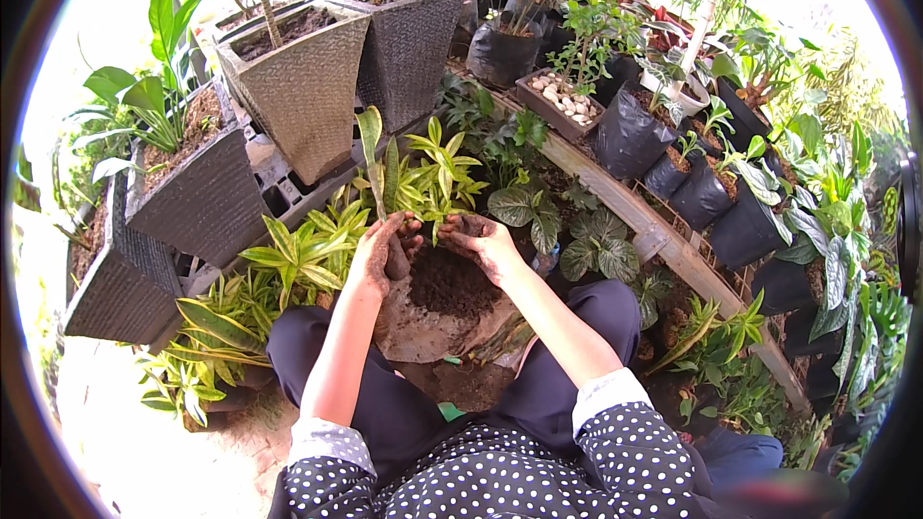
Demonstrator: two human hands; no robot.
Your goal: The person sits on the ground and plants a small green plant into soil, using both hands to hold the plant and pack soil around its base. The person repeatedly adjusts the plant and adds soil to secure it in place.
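Observation:
My left hand [385, 252] is raised just over a heap of dark soil [450, 284], its fingers curled and caked with dirt. A tall, yellow-edged snake plant leaf [370, 149] rises directly behind it; whether the fingers grip the leaf's base is hidden. Facing it, my right hand [479, 242] hovers at the heap's far right side, soiled fingers bent loosely and apart, nothing visible in them. The soil lies on a pale, flat, dirt-smeared surface [409, 332] between my knees. Yellow-green leafy plants [440, 171] stand right beyond both hands.
Tall textured planters [293, 101] line the back left. A metal rail [663, 240] curves along the right, with black plant bags [630, 139] behind it. Beside it sits a tray of pale pebbles [565, 101]. Variegated plants [298, 264] crowd my left knee; dark-leaved plants [601, 248] grow by my right.

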